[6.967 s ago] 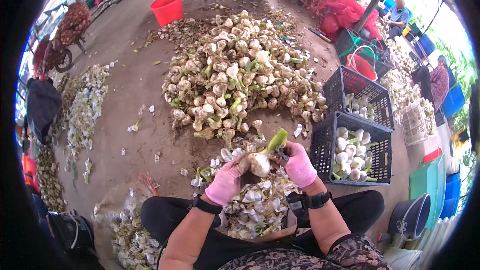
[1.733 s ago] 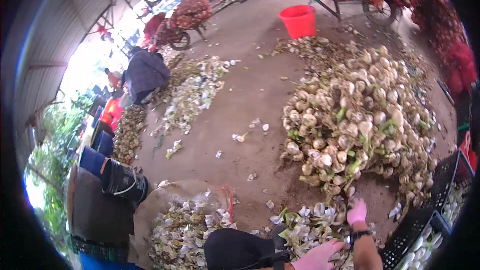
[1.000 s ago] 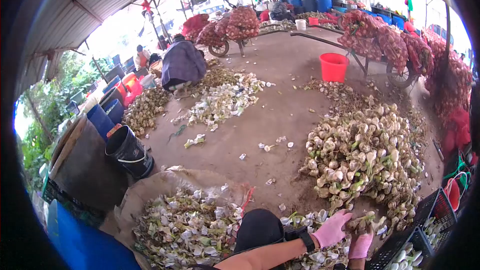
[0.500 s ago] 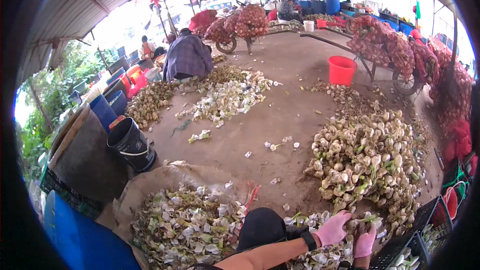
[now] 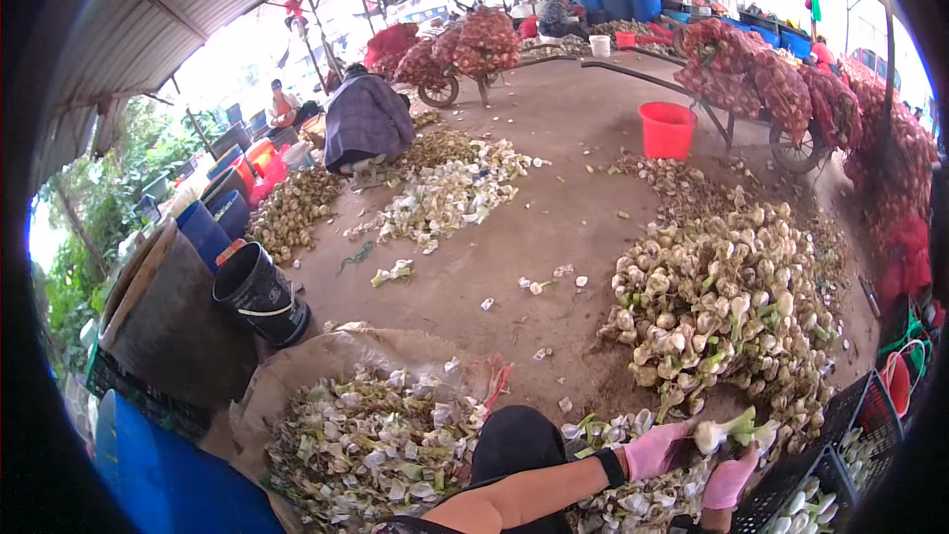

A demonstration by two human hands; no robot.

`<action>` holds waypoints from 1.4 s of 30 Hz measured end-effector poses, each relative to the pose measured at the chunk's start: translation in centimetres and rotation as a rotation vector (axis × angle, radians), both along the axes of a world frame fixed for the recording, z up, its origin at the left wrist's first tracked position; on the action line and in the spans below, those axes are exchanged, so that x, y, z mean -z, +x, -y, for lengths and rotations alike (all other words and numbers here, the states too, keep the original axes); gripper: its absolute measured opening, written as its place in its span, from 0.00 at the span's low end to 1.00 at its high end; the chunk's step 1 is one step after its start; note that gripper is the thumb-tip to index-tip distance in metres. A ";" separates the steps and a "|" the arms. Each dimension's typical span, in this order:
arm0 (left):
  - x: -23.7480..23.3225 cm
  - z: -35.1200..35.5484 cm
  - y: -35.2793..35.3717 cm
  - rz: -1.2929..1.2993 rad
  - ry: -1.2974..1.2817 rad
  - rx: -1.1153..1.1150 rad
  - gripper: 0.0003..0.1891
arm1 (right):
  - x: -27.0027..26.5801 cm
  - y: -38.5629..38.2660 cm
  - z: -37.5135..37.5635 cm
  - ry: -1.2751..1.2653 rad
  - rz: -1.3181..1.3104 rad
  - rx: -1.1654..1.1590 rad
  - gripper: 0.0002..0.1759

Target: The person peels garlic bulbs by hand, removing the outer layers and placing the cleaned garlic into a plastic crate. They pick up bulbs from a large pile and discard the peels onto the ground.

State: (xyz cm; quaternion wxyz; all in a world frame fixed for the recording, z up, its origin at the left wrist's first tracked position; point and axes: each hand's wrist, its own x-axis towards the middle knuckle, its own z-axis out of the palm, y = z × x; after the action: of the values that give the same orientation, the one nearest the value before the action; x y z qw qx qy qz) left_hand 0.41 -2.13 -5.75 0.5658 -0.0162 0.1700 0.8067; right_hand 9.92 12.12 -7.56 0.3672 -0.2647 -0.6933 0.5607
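left hand (image 5: 656,449): holds garlic bulb (image 5: 708,437) | right hand (image 5: 730,482): at green stem (image 5: 739,424) | garlic pile (image 5: 717,302): beyond

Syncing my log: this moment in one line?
Left hand: holds garlic bulb; right hand: by green stem; garlic pile: beyond hands; crate: right

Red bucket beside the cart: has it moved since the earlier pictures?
No. The bucket still stands by the cart, beyond the garlic pile; only the view shifted.

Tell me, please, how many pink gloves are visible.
2: one on the left hand, at the garlic bulb; one on the right hand, below its stem. Others may be hidden.
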 end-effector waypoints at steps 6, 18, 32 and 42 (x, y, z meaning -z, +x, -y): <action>-1.9 0.9 -0.5 -0.491 -0.195 -0.129 0.19 | -4.8 -0.5 -0.1 -0.163 0.053 -0.104 0.28; -4.8 2.3 0.4 -0.439 -0.217 0.011 0.32 | -6.2 -0.4 -0.3 0.100 0.316 -0.158 0.15; -3.0 1.1 0.7 -0.996 -0.430 0.043 0.29 | -9.8 3.8 -2.1 -0.145 0.265 -0.551 0.23; -4.1 0.5 1.2 -0.108 -0.242 0.075 0.19 | -10.3 2.1 0.0 0.307 0.354 -0.281 0.17</action>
State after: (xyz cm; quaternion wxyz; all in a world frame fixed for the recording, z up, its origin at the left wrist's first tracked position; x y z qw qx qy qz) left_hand 1.57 -2.59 -1.66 0.5796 -0.0345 0.2965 0.7582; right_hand 12.07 12.11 2.74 0.1947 -0.2012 -0.8535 0.4395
